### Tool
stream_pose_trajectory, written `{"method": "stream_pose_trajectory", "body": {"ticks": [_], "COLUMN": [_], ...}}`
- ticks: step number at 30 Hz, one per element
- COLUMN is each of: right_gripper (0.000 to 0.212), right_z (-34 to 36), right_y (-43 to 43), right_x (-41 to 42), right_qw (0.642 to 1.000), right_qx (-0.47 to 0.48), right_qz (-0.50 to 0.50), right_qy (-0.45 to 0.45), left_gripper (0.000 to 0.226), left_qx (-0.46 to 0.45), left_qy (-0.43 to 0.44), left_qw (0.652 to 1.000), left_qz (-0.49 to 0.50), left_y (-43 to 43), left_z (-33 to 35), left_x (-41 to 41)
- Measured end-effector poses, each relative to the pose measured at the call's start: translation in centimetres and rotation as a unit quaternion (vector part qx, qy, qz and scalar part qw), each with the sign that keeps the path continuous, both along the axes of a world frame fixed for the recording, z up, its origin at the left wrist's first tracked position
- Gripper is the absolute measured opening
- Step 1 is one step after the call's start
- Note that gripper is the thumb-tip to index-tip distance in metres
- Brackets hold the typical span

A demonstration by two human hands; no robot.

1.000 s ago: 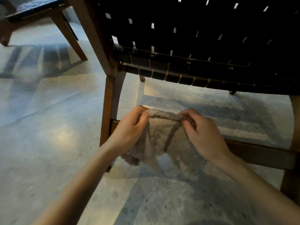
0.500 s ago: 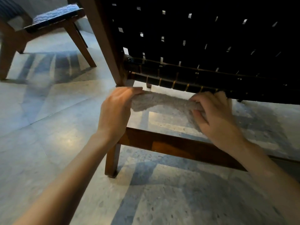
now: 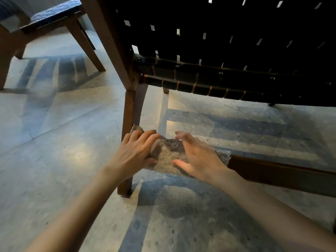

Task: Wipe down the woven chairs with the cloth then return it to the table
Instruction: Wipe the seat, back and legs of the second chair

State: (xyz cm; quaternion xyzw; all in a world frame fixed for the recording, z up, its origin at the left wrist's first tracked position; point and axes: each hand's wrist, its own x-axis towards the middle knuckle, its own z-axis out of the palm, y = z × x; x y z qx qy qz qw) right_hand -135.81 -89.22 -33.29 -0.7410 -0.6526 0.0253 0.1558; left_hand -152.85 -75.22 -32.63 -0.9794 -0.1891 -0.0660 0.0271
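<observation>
Beige cloth lies draped over the chair's low rail; left hand and right hand press flat on it, fingers spread, forearms outstretched.

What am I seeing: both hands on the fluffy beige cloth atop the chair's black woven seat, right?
Wrong place: the head view shows the left hand and right hand resting on the fluffy beige cloth over the chair's low brown wooden crossbar.

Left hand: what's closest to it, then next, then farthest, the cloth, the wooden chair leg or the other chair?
1. cloth, under the left hand, touching.
2. wooden chair leg, just behind.
3. other chair, far back left.
</observation>
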Motion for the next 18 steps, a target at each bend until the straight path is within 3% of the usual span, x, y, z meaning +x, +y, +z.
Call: {"method": "stream_pose_trajectory", "body": {"ticks": [2, 5, 10, 18], "right_gripper": [0.081, 0.085, 0.087, 0.089], "right_z": [-0.8, -1.8, -2.2, -2.0], "right_y": [1.2, 1.7, 0.8, -6.4], "right_x": [0.2, 0.8, 1.7, 6.6], "right_qw": [0.997, 0.984, 0.985, 0.980], "right_qx": [-0.046, -0.032, 0.004, 0.001], "right_qz": [-0.006, 0.000, 0.016, -0.012], "right_qy": [-0.065, -0.173, -0.170, -0.200], "left_gripper": [0.083, 0.078, 0.082, 0.076], "left_qx": [0.034, 0.052, 0.095, 0.045], "left_qy": [0.062, 0.095, 0.088, 0.073], "left_qw": [0.997, 0.994, 0.991, 0.996], "left_qz": [0.010, 0.006, 0.018, 0.003], "left_y": [0.8, 1.1, 0.0, -6.0], "left_z": [-0.8, -1.3, -1.9, -2.8], "left_x": [0.7, 1.3, 2.8, 9.1]}}
